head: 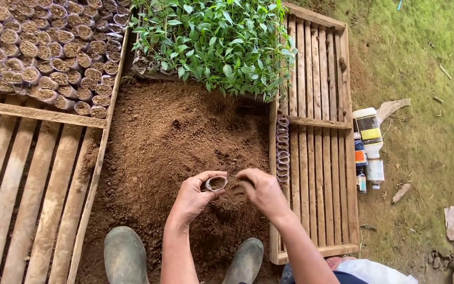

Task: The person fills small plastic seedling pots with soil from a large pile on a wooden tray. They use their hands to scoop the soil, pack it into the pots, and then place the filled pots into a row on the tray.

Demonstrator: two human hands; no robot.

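Observation:
My left hand (195, 194) holds a small clear plastic seedling bag (216, 183), its mouth open and soil showing inside. My right hand (261, 190) hovers just to the right of the bag with fingers pinched together, dark soil at the fingertips. Both hands are above a heap of brown soil (174, 142) on the ground. A short column of empty small bags (282, 150) lies along the left edge of the slatted wooden tray (316, 158) on the right.
Several soil-filled bags (43, 47) are packed in the wooden tray (32, 173) at the upper left. Green seedlings (216, 42) stand at the top. Bottles (369, 147) lie on the grass at right. My two boots (126, 255) rest at the bottom.

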